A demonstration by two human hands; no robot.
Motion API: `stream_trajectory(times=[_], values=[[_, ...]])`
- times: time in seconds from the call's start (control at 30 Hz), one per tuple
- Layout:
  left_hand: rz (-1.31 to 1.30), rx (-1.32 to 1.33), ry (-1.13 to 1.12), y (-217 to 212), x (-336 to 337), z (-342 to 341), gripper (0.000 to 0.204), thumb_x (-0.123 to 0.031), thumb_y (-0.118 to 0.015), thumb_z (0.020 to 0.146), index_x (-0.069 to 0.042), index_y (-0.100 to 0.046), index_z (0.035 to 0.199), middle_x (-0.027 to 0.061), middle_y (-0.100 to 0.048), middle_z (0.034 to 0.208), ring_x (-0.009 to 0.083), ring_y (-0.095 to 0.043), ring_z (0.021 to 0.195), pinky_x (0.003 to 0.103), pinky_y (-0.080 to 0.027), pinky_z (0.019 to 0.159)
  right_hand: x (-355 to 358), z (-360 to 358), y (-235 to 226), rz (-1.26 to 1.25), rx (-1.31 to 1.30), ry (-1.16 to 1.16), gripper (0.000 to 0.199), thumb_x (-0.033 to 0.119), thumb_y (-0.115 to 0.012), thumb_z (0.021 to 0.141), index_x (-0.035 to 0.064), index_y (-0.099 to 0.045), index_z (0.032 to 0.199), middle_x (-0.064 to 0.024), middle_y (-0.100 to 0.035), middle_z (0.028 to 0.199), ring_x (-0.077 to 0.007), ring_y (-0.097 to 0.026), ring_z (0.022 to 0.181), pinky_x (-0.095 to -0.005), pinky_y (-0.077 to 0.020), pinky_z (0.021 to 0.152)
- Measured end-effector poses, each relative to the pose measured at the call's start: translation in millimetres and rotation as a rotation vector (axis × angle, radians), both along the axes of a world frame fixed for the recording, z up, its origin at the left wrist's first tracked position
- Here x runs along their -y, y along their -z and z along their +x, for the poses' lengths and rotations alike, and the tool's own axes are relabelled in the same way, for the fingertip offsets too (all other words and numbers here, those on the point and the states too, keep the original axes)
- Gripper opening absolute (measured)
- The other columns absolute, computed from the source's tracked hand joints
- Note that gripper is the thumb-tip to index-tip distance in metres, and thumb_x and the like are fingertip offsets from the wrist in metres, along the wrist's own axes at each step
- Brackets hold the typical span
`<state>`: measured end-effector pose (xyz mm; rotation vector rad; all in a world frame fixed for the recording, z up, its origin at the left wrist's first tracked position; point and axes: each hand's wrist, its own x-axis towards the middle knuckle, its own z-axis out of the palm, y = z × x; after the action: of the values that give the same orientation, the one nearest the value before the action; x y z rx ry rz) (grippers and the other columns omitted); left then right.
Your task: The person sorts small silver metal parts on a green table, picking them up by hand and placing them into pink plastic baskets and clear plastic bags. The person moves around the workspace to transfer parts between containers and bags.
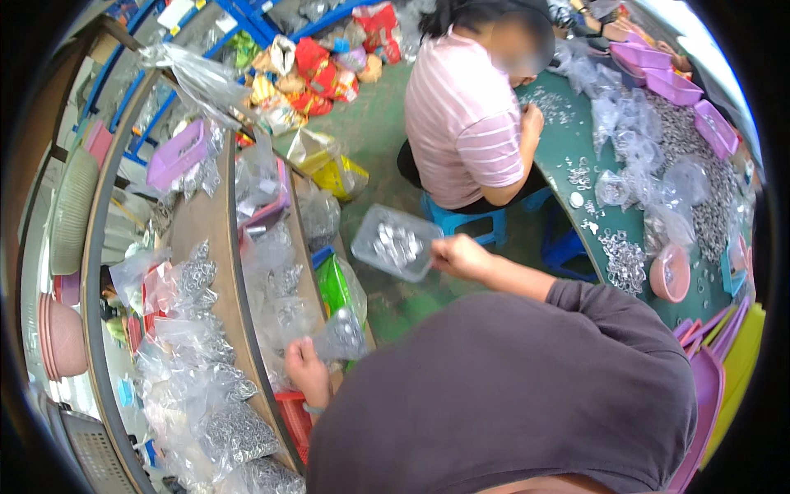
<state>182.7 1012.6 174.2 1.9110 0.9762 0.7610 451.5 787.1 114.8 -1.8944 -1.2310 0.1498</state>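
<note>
My right hand (462,257) grips the edge of a clear rectangular plastic tub (368,257), held out over the floor. Inside it lie loose silver metal pieces (397,244), too small to name. Lower and to the left, my left hand (307,368) is closed on a small clear plastic bag (340,334), with some small pieces showing through it. That hand is beside the shelves, near a red plastic basket (294,416).
Wooden shelves (230,280) at left carry clear bags of metal parts (234,428). A co-worker in a striped pink shirt (469,123) sits on a blue stool (465,218) at the green table (551,156). Metal rings (623,262) and a pink bowl (670,273) lie there. Colourful sacks (317,74) stand behind.
</note>
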Motion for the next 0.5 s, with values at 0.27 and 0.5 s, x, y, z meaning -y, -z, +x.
stream_trajectory(times=[0.27, 0.5], values=[[-0.06, 0.059, 0.095, -8, -87, 164, 0.011, -0.011, -0.055, 0.082, -0.004, -0.054, 0.074, -0.0047, -0.046, 0.06, 0.0028, -0.037, 0.054, 0.019, -0.032, 0.049, -101, 123, -64, 0.262, 0.22, 0.237, 0.019, 0.014, -0.061, 0.068, 0.0048, -0.045, 0.072, -0.0127, -0.051, 0.064, -0.0322, -0.053, 0.061, -0.0396, -0.0433, 0.052], [0.052, -0.188, 0.396, -8, -193, 354, 0.011, -0.006, -0.052, 0.08, 0.0, -0.054, 0.071, 0.0004, -0.05, 0.061, 0.0072, -0.043, 0.058, 0.024, -0.038, 0.053, -213, 269, -40, 0.141, 0.308, 0.473, 0.014, 0.014, -0.058, 0.068, 0.0061, -0.045, 0.068, -0.0125, -0.048, 0.06, -0.0315, -0.052, 0.057, -0.0395, -0.0429, 0.051]])
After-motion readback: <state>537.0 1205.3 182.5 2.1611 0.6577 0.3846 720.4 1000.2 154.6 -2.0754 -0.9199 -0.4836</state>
